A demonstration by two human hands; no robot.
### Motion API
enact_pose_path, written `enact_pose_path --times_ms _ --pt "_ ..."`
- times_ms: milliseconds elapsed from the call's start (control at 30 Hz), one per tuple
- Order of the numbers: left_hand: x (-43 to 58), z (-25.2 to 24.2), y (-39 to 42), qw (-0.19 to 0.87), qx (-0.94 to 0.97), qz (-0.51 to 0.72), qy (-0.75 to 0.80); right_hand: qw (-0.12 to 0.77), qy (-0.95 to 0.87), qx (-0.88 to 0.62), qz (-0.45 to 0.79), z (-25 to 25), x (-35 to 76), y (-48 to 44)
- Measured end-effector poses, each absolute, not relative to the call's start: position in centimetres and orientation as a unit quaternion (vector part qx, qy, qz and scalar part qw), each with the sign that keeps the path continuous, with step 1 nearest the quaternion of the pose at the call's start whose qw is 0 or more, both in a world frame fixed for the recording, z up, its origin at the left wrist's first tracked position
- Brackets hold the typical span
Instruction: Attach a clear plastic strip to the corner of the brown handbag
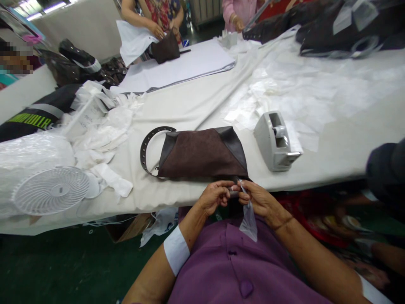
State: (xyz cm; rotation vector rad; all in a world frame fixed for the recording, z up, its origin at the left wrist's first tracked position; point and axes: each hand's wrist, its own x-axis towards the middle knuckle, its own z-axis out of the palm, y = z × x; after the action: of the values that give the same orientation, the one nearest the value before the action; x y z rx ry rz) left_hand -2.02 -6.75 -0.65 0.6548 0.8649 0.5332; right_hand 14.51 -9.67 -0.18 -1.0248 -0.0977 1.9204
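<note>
My left hand [215,197] and my right hand [259,200] are close together at the table's near edge, fingertips meeting. My right hand pinches the top of a small clear plastic sleeve [249,222], which hangs down in front of my purple shirt. A small grey piece [234,193] sits at my left fingertips, too small to identify. Just beyond my hands lies a dark brown suede handbag [202,153] with darker corner panels. A curved black strap [148,141] with metal eyelets arcs from its left end. Its lower edge is partly hidden behind my hands.
A grey tape dispenser [276,141] stands right of the handbag on the white-covered table [177,196]. Crumpled white tissue [104,135] and a white fan guard [50,191] lie left. Co-workers' hands [161,31] work on another brown bag [165,48] across the table.
</note>
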Motion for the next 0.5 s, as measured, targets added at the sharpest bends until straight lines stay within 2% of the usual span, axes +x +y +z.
enact_pose_path --times_ms 100,500 --pt "-2.19 -0.34 -6.6 0.825 0.309 0.223 0.418 0.464 -0.036 -0.412 0.783 -0.31 14.7 -9.66" --pt "-2.71 -0.2 -7.24 0.841 0.262 0.274 0.385 0.464 -0.028 -0.405 0.787 -0.42 14.71 -9.62"
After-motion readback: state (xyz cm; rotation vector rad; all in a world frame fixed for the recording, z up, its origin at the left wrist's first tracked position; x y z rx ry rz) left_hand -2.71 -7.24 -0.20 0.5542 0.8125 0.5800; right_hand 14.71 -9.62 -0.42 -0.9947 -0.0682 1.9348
